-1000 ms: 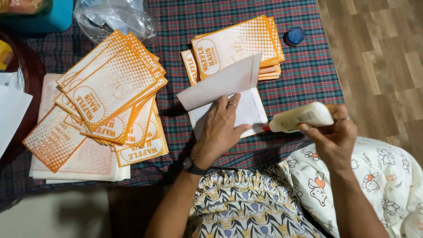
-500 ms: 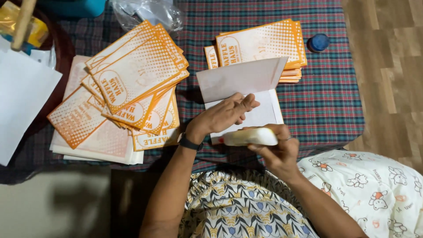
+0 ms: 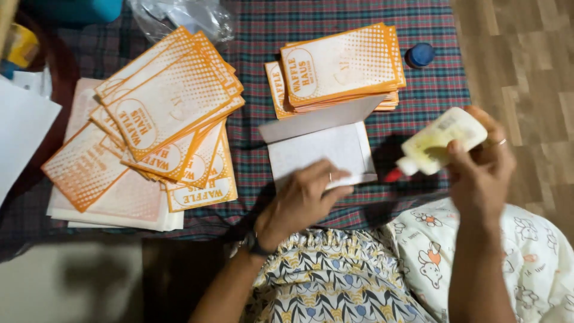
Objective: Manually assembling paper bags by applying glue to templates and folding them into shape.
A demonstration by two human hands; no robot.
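**Glue bottle lifted off the paper**

Bottle (image 3: pixel 441 139) is gripped in the right hand (image 3: pixel 481 173), slanted with its red tip down-left toward the folded paper bag (image 3: pixel 323 146). Left hand (image 3: pixel 302 200) presses flat on the bag near the table's front edge. Bare checked cloth (image 3: pixel 418 90) sits to the right. Half a second ago the bottle lay low against the bag.

Home setting, checked tablecloth (image 3: pixel 442 84), wooden floor (image 3: pixel 526 72), cartoon-print pillow (image 3: pixel 430 257)

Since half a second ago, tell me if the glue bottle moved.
Yes. The glue bottle went right, off the white sheet, held in the right hand.
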